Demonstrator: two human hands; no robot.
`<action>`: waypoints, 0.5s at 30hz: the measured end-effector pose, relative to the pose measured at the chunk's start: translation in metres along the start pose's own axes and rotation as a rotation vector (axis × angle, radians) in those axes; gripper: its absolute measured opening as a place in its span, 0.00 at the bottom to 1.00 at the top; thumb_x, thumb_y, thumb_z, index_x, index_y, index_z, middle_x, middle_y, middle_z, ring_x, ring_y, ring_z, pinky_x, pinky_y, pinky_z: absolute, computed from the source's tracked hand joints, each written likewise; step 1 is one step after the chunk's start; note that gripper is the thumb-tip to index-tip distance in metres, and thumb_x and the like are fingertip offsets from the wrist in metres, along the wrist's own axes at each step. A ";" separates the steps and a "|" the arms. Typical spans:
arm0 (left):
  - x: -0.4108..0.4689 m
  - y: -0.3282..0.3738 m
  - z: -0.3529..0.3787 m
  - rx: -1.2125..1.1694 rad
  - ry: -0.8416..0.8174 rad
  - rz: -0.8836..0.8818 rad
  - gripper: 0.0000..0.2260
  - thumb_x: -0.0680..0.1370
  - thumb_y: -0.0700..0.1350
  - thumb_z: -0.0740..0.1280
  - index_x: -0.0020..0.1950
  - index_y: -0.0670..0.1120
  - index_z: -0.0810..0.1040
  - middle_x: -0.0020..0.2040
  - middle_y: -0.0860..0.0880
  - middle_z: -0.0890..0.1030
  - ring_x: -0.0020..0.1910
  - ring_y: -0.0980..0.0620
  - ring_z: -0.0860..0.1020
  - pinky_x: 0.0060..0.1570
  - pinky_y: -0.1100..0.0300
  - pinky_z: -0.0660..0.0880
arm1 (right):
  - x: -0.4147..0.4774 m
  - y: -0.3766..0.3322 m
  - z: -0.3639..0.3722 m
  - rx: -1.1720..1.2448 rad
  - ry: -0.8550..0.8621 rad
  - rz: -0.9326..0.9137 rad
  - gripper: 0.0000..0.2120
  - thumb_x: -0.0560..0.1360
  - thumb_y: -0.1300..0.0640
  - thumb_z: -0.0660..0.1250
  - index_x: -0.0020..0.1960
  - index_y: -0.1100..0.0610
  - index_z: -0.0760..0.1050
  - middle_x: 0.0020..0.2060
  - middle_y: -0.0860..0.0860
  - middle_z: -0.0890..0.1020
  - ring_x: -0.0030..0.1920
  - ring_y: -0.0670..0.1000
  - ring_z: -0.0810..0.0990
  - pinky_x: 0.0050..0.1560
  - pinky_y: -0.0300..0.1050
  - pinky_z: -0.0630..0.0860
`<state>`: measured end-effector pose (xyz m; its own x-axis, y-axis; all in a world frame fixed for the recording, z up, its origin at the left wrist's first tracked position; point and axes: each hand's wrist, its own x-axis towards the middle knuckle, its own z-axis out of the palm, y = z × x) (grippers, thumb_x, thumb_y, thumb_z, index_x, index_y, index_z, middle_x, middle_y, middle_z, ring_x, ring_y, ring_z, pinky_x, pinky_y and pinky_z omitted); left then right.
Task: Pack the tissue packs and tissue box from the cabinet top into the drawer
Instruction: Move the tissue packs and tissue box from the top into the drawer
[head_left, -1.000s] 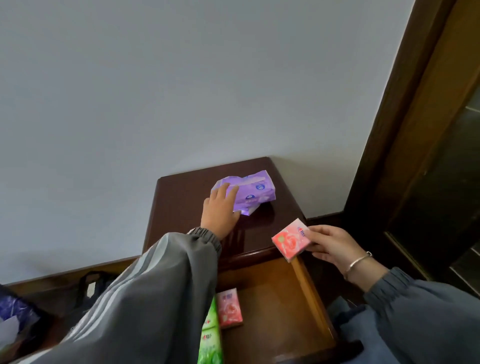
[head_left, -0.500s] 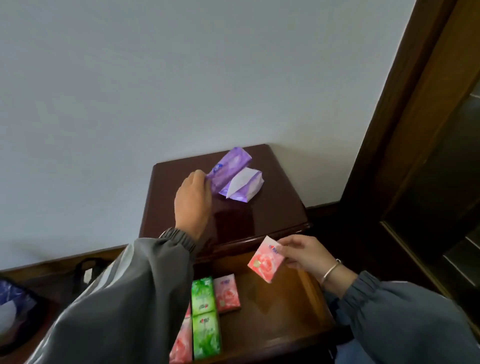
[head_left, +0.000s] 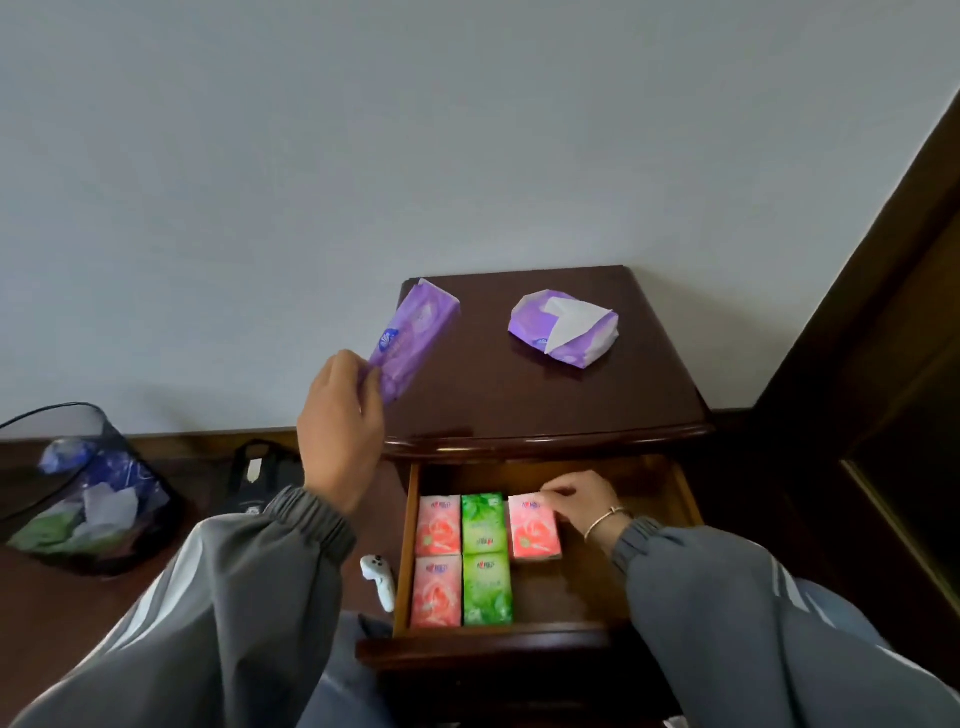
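My left hand (head_left: 340, 431) grips the lower end of a long purple tissue pack (head_left: 410, 343), held tilted in the air above the left edge of the dark wooden cabinet top (head_left: 545, 410). An opened purple tissue pack (head_left: 563, 328) with white tissue showing lies on the cabinet top at the back right. The drawer (head_left: 644, 587) below stands open. My right hand (head_left: 584, 506) rests inside it, fingers on a pink tissue pack (head_left: 534, 531) lying in the third column. Two pink packs (head_left: 438, 558) and two green packs (head_left: 485, 558) lie in two columns at the drawer's left.
A mesh waste bin (head_left: 78, 488) with a blue liner and scraps stands on the floor at the left. A dark bag (head_left: 260, 475) sits against the wall. A small white controller (head_left: 379, 579) lies by the drawer's left side. A dark wooden door frame (head_left: 857, 312) runs along the right.
My left hand lifted the long purple pack off the cabinet top and drew it left. My right hand lowered the pink pack into the drawer beside the green packs.
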<state>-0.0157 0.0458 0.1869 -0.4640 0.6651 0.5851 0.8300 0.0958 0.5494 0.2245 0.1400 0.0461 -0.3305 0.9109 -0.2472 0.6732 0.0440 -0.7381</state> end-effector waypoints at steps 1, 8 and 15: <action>-0.003 0.000 -0.002 0.003 0.002 -0.007 0.05 0.78 0.39 0.62 0.43 0.43 0.69 0.39 0.47 0.73 0.38 0.46 0.70 0.37 0.54 0.65 | 0.000 -0.001 0.005 -0.021 0.038 0.019 0.11 0.72 0.55 0.70 0.50 0.60 0.83 0.49 0.54 0.85 0.53 0.52 0.81 0.51 0.40 0.72; -0.017 -0.001 -0.001 -0.018 -0.046 0.000 0.06 0.79 0.41 0.63 0.44 0.45 0.69 0.41 0.49 0.74 0.39 0.47 0.71 0.36 0.55 0.66 | -0.001 -0.001 0.016 -0.010 -0.040 0.025 0.20 0.74 0.53 0.68 0.65 0.56 0.74 0.62 0.52 0.78 0.63 0.51 0.75 0.62 0.42 0.70; -0.025 0.002 0.006 -0.033 -0.058 -0.018 0.06 0.79 0.42 0.63 0.43 0.44 0.69 0.41 0.48 0.75 0.38 0.47 0.70 0.36 0.56 0.64 | -0.006 0.012 0.010 -0.232 -0.155 -0.055 0.09 0.75 0.49 0.65 0.47 0.54 0.78 0.48 0.51 0.82 0.49 0.50 0.79 0.46 0.42 0.71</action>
<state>-0.0005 0.0338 0.1702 -0.4591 0.7056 0.5398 0.8106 0.0839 0.5796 0.2280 0.1306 0.0329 -0.4558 0.8318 -0.3167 0.7791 0.2008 -0.5939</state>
